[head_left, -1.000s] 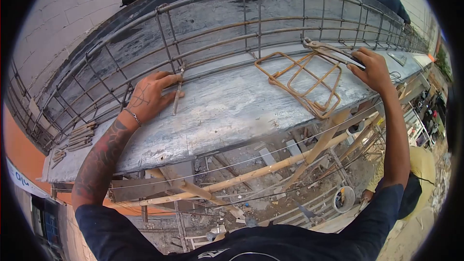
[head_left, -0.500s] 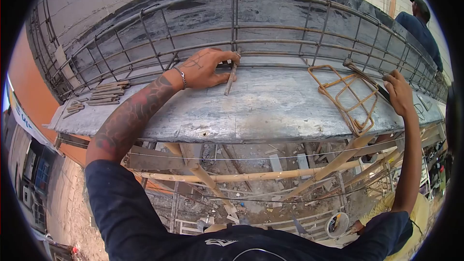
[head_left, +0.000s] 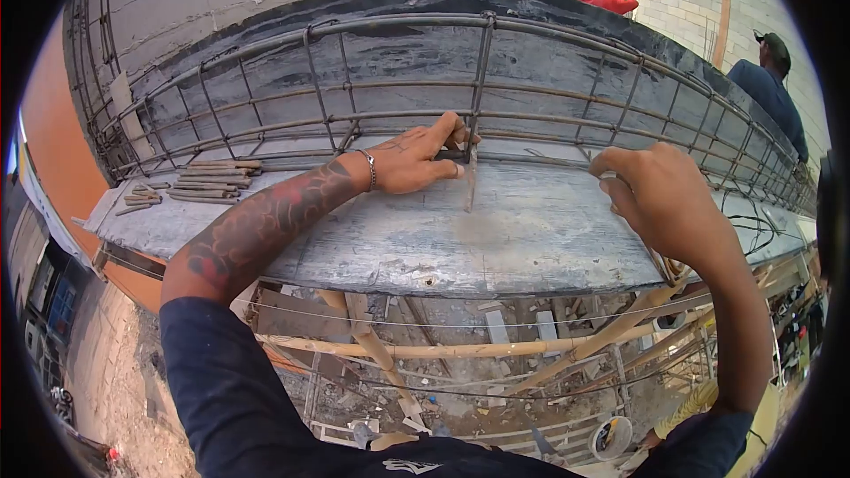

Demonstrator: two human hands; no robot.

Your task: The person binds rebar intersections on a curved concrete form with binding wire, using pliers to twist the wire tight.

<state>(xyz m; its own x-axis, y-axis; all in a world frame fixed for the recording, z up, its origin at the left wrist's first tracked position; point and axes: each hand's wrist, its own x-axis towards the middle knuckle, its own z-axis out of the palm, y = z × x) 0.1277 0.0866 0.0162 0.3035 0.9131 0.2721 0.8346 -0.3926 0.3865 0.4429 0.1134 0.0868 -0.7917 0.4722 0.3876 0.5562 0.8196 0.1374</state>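
Observation:
My left hand [head_left: 412, 162] reaches to the foot of the long rebar cage [head_left: 482, 80]. Its fingers curl around the lower bars, beside a short steel rod [head_left: 471, 184] that sticks out toward me over the board; the thumb points at it. My right hand [head_left: 668, 204] is over the right part of the board, fingers curled in toward the thumb. Whatever it may hold is hidden. Behind this hand, most of the bent rusty stirrups [head_left: 662, 267] are covered; only a corner shows. The pincers are not visible now.
Several short rods [head_left: 212, 181] lie on the board [head_left: 381, 257] at left. Thin black wire [head_left: 753, 228] lies at right. Bamboo poles [head_left: 443, 350] and a bucket [head_left: 611, 438] are below the board edge. Other people, one in dark blue [head_left: 761, 93], are beyond the wall.
My right hand has moved left and nearer to me, away from where the pincers were seen, and now covers the stirrups. The view has shifted; my left hand stays at the cage by the short rod.

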